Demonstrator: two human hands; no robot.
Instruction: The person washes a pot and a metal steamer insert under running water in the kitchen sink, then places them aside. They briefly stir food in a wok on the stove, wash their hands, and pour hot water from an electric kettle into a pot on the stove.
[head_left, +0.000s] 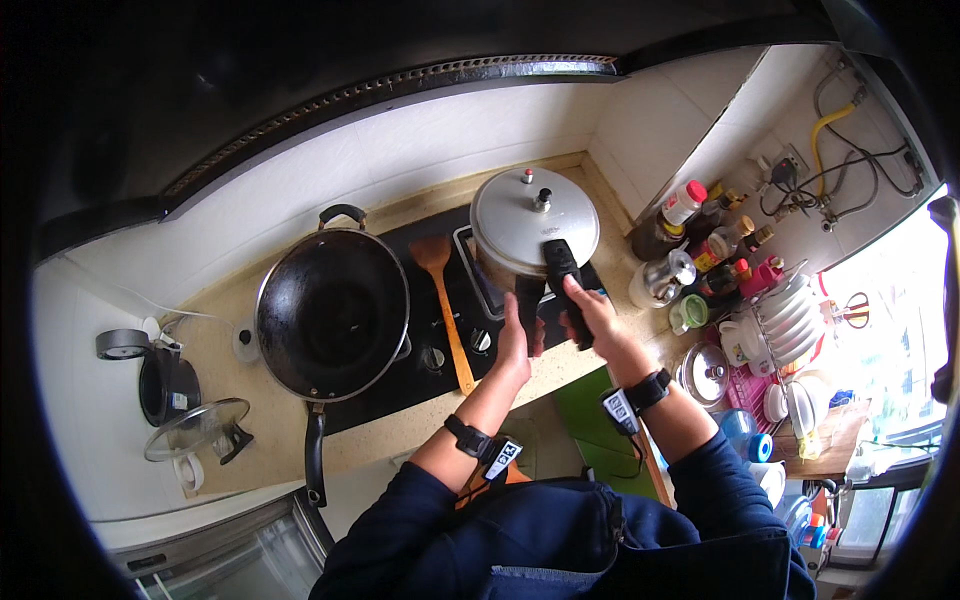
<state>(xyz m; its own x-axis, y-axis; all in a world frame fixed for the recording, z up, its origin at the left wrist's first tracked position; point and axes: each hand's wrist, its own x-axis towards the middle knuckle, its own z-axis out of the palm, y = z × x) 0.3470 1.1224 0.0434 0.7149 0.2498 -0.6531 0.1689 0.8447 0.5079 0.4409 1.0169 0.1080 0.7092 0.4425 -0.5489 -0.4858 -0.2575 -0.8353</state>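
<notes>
A silver pressure cooker stands at the right side of the black cooktop (375, 417). Its lid (510, 214) sits over the pot body (496, 274) and carries a black weight valve (542, 198) and a small red-topped pin (527, 176). My left hand (515, 339) is closed around the pot's black handle (529, 292). The lid's black handle (559, 257) is in my right hand (602, 324), with the thumb along its top. The two handles lie apart at a slight angle, the lid's to the right of the pot's.
Left of the cooker lie a wooden spatula (447, 307) and a black wok (330, 315), its long handle jutting past the counter edge. A glass lid (196, 429) rests farther left. Bottles (681, 204) and racked plates (791, 326) crowd the right. The range hood (390, 84) overhangs.
</notes>
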